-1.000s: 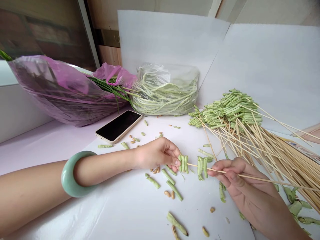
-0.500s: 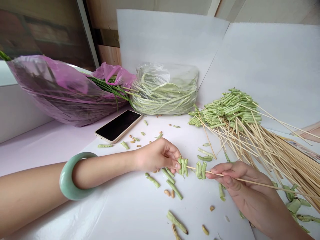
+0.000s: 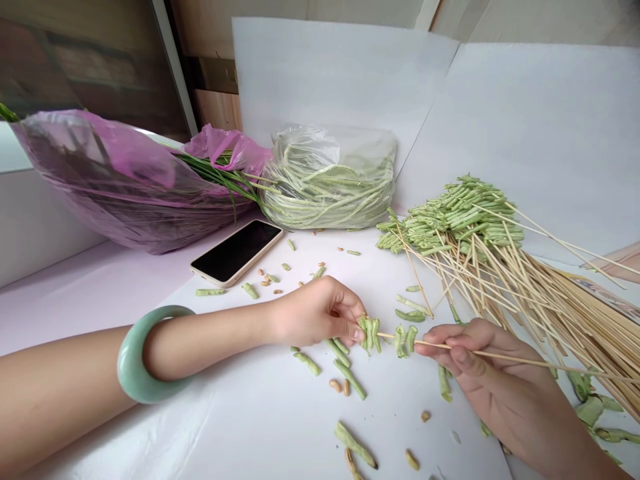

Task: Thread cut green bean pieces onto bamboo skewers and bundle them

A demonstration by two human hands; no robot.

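Observation:
A thin wooden skewer [image 3: 490, 355] runs nearly level between my two hands, with cut green bean pieces threaded on it in two groups. My left hand [image 3: 323, 312] pinches the left group of bean pieces [image 3: 370, 333] at the skewer's end. A short bare stretch of stick separates these from the second group of bean pieces [image 3: 404, 341]. My right hand [image 3: 500, 373] holds the skewer between thumb and fingers just right of that second group. A jade-green bangle [image 3: 131, 360] circles my left forearm.
Bean-loaded skewers [image 3: 460, 217] lie heaped at the right, their bare sticks [image 3: 565, 313] pointing toward me. Behind stand a clear bag of long beans [image 3: 330, 193] and a purple bag [image 3: 125, 180] of greens. A phone [image 3: 237, 252] and bean scraps [image 3: 355, 443] lie on the white table.
Both hands and the skewer have shifted very slightly to the right. The bean pieces on the stick tilt a little differently. Everything else stays in place.

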